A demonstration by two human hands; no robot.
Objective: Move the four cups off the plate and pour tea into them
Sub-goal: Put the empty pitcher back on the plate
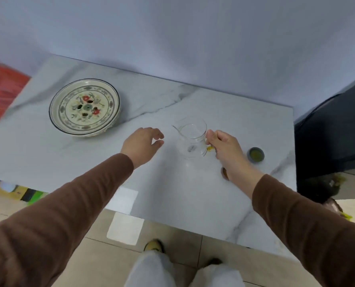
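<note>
With your right hand (224,149) fingers closed on the clear glass pitcher's (192,139) handle and left hand (143,145) open beside it, tip slowly toward the small green-filled cup (256,155) just right.

Bare marble table (102,162) between plate (85,108) and glass pitcher (192,139); 1 cup (256,155) far right.

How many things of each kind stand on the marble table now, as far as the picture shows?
Plates: 1, the patterned plate, with no cups on it.
Glass pitchers: 1, the pitcher, held at its handle by the right hand.
Cups: 2 in view, the cup with greenish tea and a second cup mostly hidden by the right wrist.
Total: 4.
</note>
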